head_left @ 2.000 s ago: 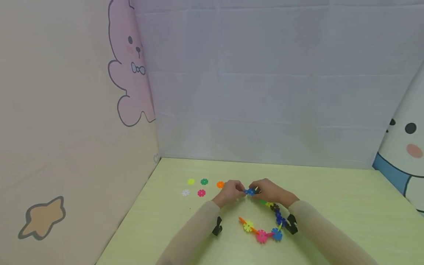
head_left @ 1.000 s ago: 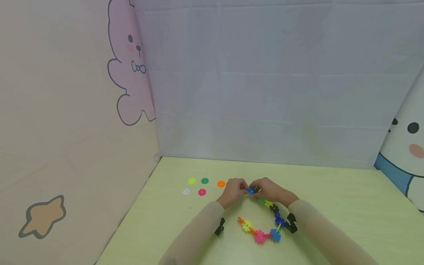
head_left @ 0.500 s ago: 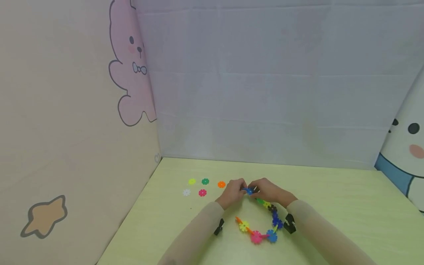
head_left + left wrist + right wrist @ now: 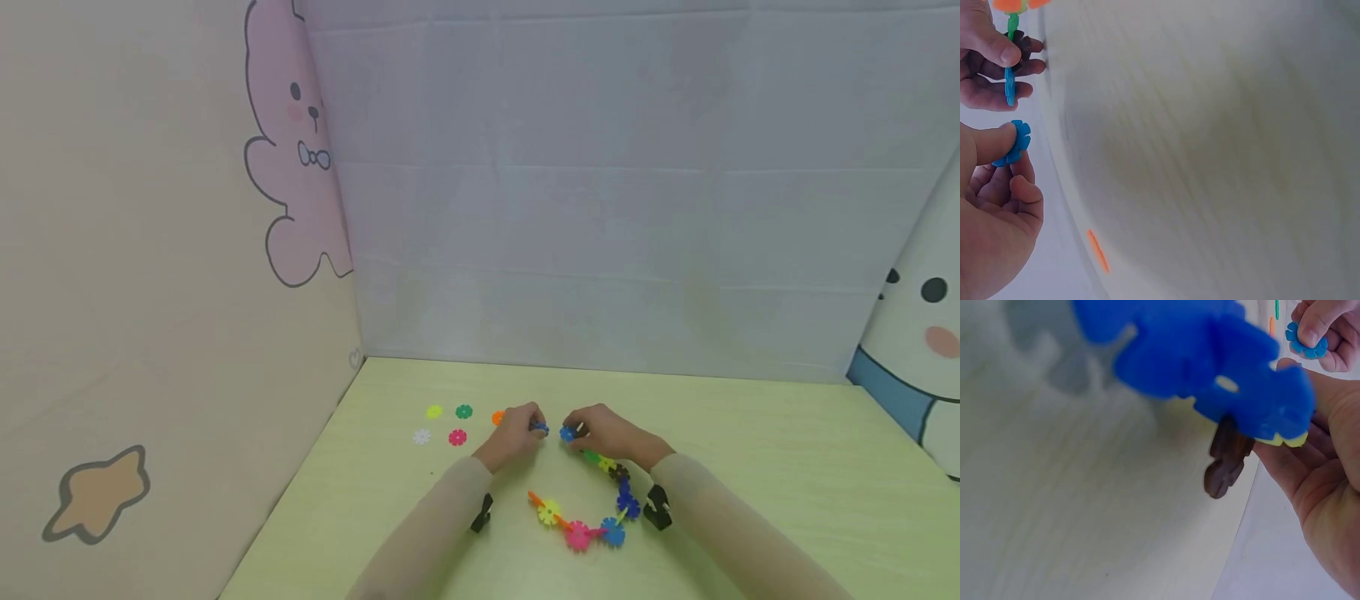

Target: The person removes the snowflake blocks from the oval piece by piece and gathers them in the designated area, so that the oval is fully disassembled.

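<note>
In the head view my left hand (image 4: 513,437) pinches a loose blue snowflake disc (image 4: 1016,144) between thumb and fingers. To its right, with a small gap between, my right hand (image 4: 609,432) holds one end of a chain of interlocked snowflake discs. A lighter blue disc (image 4: 567,433) forms that end and sticks out toward the left hand; a dark disc (image 4: 1025,45) sits beside it under the right fingers. From there the chain curves through green, yellow, brown and dark blue discs (image 4: 628,504), then pink (image 4: 578,536), yellow and orange. The right palm hides part of it.
Left of the hands several loose discs lie flat: yellow (image 4: 435,412), green (image 4: 464,412), white (image 4: 422,437), pink (image 4: 457,437) and orange (image 4: 498,417), the last partly behind the left hand. Printed cloth walls border the pale table (image 4: 750,467) at the back and left.
The left hand's blue disc was against the chain's blue end; now the left hand has drawn it away to the left. The chain's lower part has shifted slightly left. The right hand stays nearly still.
</note>
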`<state>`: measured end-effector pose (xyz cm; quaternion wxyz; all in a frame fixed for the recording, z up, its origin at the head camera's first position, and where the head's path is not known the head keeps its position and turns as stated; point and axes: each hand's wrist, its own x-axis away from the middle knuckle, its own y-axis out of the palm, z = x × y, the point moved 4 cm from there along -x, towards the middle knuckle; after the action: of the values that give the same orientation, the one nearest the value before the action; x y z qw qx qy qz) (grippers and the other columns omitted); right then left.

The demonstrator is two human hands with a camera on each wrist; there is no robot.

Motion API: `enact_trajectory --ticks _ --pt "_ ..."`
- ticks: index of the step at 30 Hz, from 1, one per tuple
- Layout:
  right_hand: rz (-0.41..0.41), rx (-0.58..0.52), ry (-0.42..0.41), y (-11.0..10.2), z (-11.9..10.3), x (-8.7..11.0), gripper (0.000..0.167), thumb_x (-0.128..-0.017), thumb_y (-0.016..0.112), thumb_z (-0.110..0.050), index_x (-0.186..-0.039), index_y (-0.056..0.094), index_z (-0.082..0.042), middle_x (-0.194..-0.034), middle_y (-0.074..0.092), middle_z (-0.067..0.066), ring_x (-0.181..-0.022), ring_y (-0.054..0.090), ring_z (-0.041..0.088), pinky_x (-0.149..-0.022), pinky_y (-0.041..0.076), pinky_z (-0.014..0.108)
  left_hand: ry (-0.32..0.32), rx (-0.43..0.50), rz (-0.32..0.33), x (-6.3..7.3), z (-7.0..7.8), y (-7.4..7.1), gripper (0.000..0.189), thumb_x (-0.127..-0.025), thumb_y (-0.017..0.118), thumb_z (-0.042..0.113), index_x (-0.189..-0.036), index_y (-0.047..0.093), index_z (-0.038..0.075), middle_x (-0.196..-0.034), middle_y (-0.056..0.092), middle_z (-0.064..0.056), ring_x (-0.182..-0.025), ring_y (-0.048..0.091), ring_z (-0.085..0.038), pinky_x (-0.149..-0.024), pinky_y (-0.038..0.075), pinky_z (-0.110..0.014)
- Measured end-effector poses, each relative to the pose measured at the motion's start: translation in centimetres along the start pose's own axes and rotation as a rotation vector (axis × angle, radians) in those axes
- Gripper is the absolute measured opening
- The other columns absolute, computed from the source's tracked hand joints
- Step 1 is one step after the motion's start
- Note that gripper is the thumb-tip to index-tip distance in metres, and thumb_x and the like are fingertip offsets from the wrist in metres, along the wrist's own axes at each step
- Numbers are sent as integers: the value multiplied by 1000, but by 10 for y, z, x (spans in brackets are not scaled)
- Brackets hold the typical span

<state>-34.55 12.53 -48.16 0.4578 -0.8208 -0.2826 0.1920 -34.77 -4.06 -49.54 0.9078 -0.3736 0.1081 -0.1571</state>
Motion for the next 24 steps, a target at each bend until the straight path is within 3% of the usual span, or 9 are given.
enact_trajectory --ticks 7,12,15,24 --pt "0 8 49 2 3 0 26 -85 71 -13 -108 65 -4 -99 66 2 -87 65 17 -76 53 33 19 33 8 6 -8 -11 9 -88 66 12 -93 59 9 -82 62 1 -72 56 -10 -64 48 -25" --pt "-6 15 90 3 4 0 26 -85 71 -14 -109 66 -6 -99 66 0 -87 64 16 -78 53 34 -38 45 -27 10 -12 -23 16 -86 70 15 -97 60 10 -80 63 1 -67 58 -10 -59 49 -24" --pt "-8 11 104 3 4 1 26 -85 71 -14 -109 66 -6 -99 66 0 -88 64 16 -78 52 34 -63 57 -38 13 -16 -30 18 -86 71 16 -100 60 11 -78 63 2 -67 59 -11 -60 49 -24" --pt "-13 -7 93 1 -1 4 28 -85 71 -14 -110 65 -4 -101 66 2 -90 64 18 -78 53 34 -45 79 -47 22 -31 -52 22 -86 69 10 -106 62 5 -84 63 -1 -74 61 -14 -62 50 -28"
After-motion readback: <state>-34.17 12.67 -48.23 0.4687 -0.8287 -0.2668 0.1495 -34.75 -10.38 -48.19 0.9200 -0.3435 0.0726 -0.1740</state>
